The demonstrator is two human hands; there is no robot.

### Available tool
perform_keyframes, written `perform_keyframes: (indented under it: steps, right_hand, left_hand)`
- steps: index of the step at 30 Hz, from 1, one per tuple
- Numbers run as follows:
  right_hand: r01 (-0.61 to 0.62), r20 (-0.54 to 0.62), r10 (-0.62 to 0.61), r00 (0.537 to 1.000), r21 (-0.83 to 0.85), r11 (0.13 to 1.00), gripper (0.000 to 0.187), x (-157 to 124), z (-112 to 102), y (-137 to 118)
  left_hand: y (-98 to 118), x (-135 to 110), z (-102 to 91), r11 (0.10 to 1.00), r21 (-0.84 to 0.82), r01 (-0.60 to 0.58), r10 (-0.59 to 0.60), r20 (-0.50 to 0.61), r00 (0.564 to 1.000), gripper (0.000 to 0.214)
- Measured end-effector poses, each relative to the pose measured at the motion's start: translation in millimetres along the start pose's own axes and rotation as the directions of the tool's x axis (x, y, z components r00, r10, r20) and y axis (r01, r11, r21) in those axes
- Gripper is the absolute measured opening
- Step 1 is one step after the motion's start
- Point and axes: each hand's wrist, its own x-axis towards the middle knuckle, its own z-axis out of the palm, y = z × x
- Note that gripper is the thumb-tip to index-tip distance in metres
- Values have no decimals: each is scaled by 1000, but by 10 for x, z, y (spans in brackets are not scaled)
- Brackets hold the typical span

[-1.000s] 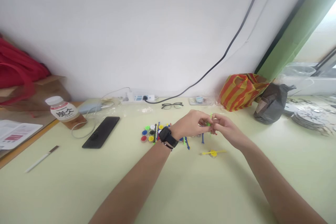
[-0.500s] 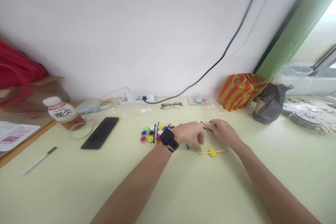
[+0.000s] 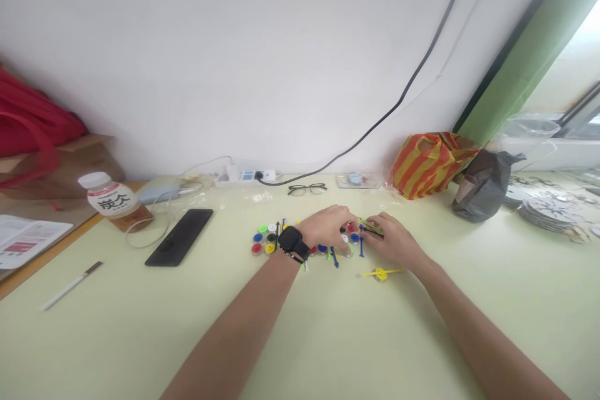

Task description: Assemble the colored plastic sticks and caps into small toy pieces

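My left hand (image 3: 328, 228), with a black watch on the wrist, is over a cluster of small coloured discs, thumb and curled fingers apart; I see nothing held in it. A blue disc (image 3: 355, 238) lies just right of its fingertips. My right hand (image 3: 392, 239) pinches a few thin plastic arrows (image 3: 372, 229), dark and green ones among them. A blue arrow (image 3: 361, 246) lies between the hands. Nearer me a yellow arrow spinner (image 3: 380, 274) rests on the table. More discs, such as a red disc (image 3: 256, 249), sit left of my left wrist, which hides part of the cluster.
A black phone (image 3: 179, 237), a pen-like knife (image 3: 70, 286) and a drink bottle (image 3: 115, 203) lie to the left. Eyeglasses (image 3: 307, 189) and a power strip (image 3: 248, 176) are by the wall. A striped bag (image 3: 424, 165), a grey bag (image 3: 482, 187) and stacked plates (image 3: 548, 215) stand right.
My left hand has moved slightly left and away from me, uncovering discs and a blue arrow. A green arrow now shows at my right fingers, where red and dark ones showed before.
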Motion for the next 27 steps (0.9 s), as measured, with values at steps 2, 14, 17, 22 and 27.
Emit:
perform_keyframes:
  steps: [2, 14, 17, 22, 27]
  right_hand:
    - [7, 2, -7, 1000, 6, 1000, 34, -12, -7, -21]
    - [63, 36, -65, 997, 59, 996, 28, -20, -12, -27]
    - [82, 56, -86, 995, 76, 994, 22, -7, -21, -31]
    - [71, 89, -78, 993, 82, 994, 18, -12, -24, -66]
    - [50, 107, -60, 992, 96, 994, 18, -38, -65, -114]
  left_hand:
    - [-14, -9, 2, 1000, 20, 12, -12, -8, 1000, 49]
    - [-39, -65, -35, 996, -87, -6, 1, -55, 998, 23]
    - [-15, -64, -33, 994, -110, -18, 12, -52, 999, 19]
    - [30, -24, 35, 996, -82, -26, 25, -9, 1000, 5]
    - [19, -27, 22, 999, -48, -7, 8, 21, 1000, 15]
